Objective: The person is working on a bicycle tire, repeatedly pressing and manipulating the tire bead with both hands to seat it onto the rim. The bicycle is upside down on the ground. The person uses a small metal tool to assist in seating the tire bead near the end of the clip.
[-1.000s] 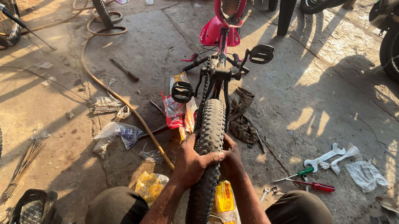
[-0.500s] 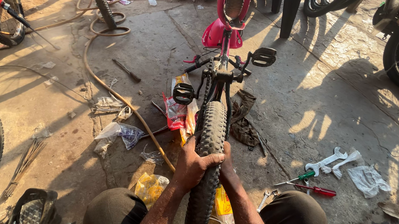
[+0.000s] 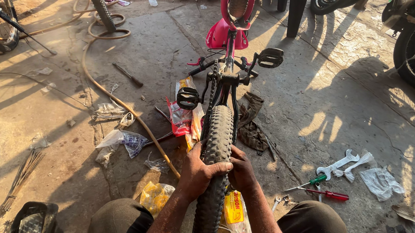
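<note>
Cracked concrete floor (image 3: 342, 87), sunlit and strewn with litter, fills the scene. Both forearms reach forward from the knees and meet on the knobby black bicycle tyre (image 3: 215, 150) of an upturned pink-framed bicycle (image 3: 230, 29). The left hand (image 3: 198, 173) wraps over the tread from the left, fingers clenched across the top of the tyre. The right hand (image 3: 242, 170) presses against the tyre's right flank, fingers curled onto the sidewall. The tyre stands upright between the knees, its long axis running straight away from the person toward the black pedals (image 3: 270, 57). 2 screwdrivers (image 3: 319, 186) and a white spanner (image 3: 338, 163) lie to the right, well apart.
</note>
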